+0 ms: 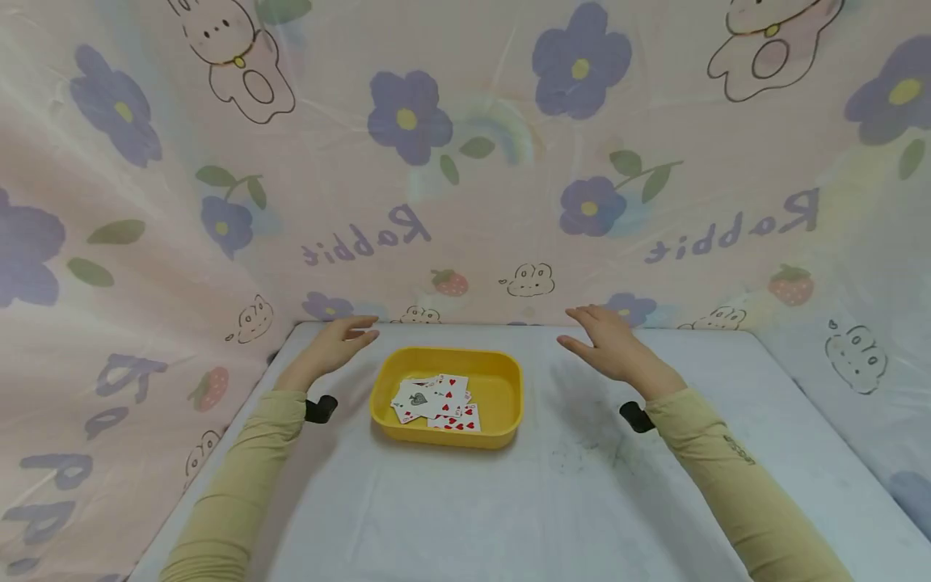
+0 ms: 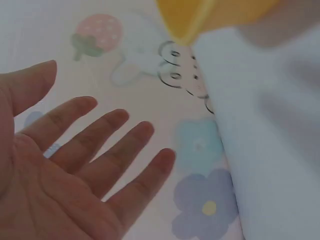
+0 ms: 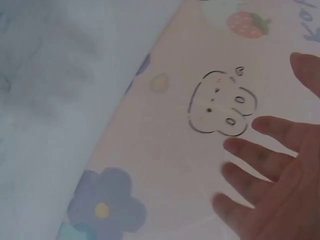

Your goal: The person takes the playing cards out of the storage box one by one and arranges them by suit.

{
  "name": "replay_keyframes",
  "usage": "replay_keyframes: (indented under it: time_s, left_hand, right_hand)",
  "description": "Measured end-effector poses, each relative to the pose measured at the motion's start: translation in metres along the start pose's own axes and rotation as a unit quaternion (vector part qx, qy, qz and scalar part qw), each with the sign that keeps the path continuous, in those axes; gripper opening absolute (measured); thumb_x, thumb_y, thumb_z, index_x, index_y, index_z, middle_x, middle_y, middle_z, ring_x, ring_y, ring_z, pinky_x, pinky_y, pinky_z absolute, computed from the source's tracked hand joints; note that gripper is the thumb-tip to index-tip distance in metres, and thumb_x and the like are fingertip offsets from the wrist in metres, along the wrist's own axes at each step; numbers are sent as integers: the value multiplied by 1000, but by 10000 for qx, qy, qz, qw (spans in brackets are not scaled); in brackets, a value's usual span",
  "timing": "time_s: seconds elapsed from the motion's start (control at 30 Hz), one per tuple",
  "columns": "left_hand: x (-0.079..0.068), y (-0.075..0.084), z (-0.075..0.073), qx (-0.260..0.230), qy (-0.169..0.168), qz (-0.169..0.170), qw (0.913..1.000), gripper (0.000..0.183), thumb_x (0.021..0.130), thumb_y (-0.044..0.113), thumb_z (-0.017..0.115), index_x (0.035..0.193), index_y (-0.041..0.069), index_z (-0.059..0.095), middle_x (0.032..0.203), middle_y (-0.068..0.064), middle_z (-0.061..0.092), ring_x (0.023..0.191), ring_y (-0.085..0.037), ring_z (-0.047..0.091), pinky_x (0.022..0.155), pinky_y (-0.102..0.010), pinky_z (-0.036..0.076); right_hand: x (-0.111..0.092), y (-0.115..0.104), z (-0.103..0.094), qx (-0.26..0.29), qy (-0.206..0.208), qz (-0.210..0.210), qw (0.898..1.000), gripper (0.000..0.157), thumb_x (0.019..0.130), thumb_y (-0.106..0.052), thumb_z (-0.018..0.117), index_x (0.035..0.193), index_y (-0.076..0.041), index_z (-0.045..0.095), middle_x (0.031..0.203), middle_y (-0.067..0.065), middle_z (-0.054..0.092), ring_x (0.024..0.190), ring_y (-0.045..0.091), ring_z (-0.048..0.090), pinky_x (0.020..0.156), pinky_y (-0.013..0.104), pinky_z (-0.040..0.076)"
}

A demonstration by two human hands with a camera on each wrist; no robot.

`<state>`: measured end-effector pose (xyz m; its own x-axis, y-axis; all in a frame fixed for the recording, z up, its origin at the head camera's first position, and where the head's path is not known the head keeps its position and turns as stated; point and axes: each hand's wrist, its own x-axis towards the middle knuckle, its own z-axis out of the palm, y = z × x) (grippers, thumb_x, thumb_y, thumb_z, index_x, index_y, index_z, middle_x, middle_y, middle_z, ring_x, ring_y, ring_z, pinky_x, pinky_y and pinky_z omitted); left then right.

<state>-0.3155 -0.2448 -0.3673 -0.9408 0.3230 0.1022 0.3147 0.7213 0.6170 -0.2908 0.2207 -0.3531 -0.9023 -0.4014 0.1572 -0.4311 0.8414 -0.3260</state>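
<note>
A yellow plastic tray [image 1: 502,404] stands on the white table, with several playing cards [image 1: 436,400] in a loose overlapping pile toward its left side. An ace of spades and some heart cards lie face up there. To the left of the tray, my left hand [image 1: 333,347] is held in the air with fingers spread and nothing in it. My right hand [image 1: 611,343] hovers to the right of the tray, also holding nothing. In the left wrist view the left palm faces the camera, and a corner of the tray shows at the top. The right wrist view shows the right fingers apart.
The white tabletop [image 1: 436,509] runs up to a pink curtain [image 1: 480,194] printed with flowers and rabbits, which hangs behind and along both sides. Black straps with small devices [image 1: 637,417] sit at both wrists. Grey smudges mark the table right of the tray.
</note>
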Motion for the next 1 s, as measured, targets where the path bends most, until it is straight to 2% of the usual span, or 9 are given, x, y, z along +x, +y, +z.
replay_keyframes:
  time_s: [0.1, 0.2, 0.33, 0.47, 0.6, 0.73, 0.8, 0.87, 1.0]
  left_hand:
    - [-4, 2, -4, -217, -38, 38, 9997, 53, 99, 38, 51, 142, 6, 45, 138, -18, 48, 122, -41, 47, 97, -54, 42]
    - [-7, 3, -6, -552, -181, -73, 9983, 52, 100, 35, 51, 141, 5, 44, 137, -20, 49, 121, -41, 48, 95, -52, 44]
    - [-11, 5, -10, -1099, -481, -585, 9910, 53, 100, 34, 51, 143, 6, 42, 139, -21, 46, 121, -39, 49, 95, -50, 46]
    - [-16, 6, -14, -1590, -715, -988, 9797, 56, 99, 36, 52, 144, 5, 39, 140, -22, 44, 120, -39, 50, 95, -49, 46]
    - [-22, 6, -15, -2157, -863, -1057, 9669, 55, 101, 32, 50, 144, 1, 36, 139, -26, 43, 121, -42, 49, 95, -49, 46]
    - [-26, 6, -13, -2761, -945, -1259, 9482, 54, 101, 29, 50, 143, -1, 35, 139, -28, 41, 122, -43, 47, 95, -49, 46]
    - [-27, 5, -10, -2939, -1006, -1383, 9404, 55, 101, 29, 51, 143, -2, 34, 140, -28, 40, 121, -43, 48, 94, -48, 47]
    - [-27, 4, -7, -3051, -1042, -1555, 9337, 55, 100, 29, 51, 143, -1, 35, 140, -28, 41, 120, -42, 49, 92, -46, 49]
    - [-26, 1, 1, -3130, -1117, -1740, 9270, 55, 100, 28, 52, 143, -1, 35, 138, -28, 42, 117, -39, 53, 88, -45, 51]
  right_hand:
    - [-1, -10, -4, 472, -132, 7, 9988, 72, 98, -51, 44, 150, -4, 25, 148, 23, 32, 135, 42, 28, 108, 59, 22]
    - [0, -18, -7, 800, -134, -76, 9967, 73, 98, -52, 44, 150, -5, 25, 148, 20, 34, 132, 39, 35, 106, 58, 28]
    - [3, -28, -6, 1361, -162, -235, 9903, 69, 98, -48, 46, 148, -5, 29, 145, 18, 40, 127, 38, 43, 102, 57, 35]
    - [6, -39, -6, 2115, -350, -163, 9766, 63, 99, -47, 47, 147, -9, 33, 138, 15, 48, 123, 37, 47, 99, 55, 40]
    - [10, -51, -6, 2944, -696, -64, 9531, 58, 99, -44, 47, 145, -11, 35, 137, 16, 48, 122, 36, 48, 100, 54, 39]
    - [16, -61, -2, 3842, -1079, -70, 9169, 53, 101, -36, 47, 144, -8, 36, 139, 19, 45, 125, 35, 47, 103, 48, 38]
    - [19, -64, 1, 4171, -1205, -26, 9008, 51, 101, -34, 47, 143, -7, 36, 138, 19, 46, 125, 34, 48, 103, 45, 39]
    - [23, -67, 4, 4396, -1285, 77, 8889, 50, 101, -34, 47, 142, -7, 37, 137, 19, 46, 124, 34, 49, 102, 44, 40]
    - [33, -75, 13, 4800, -1364, 335, 8659, 49, 102, -30, 47, 142, -3, 36, 136, 21, 47, 123, 37, 48, 101, 45, 41]
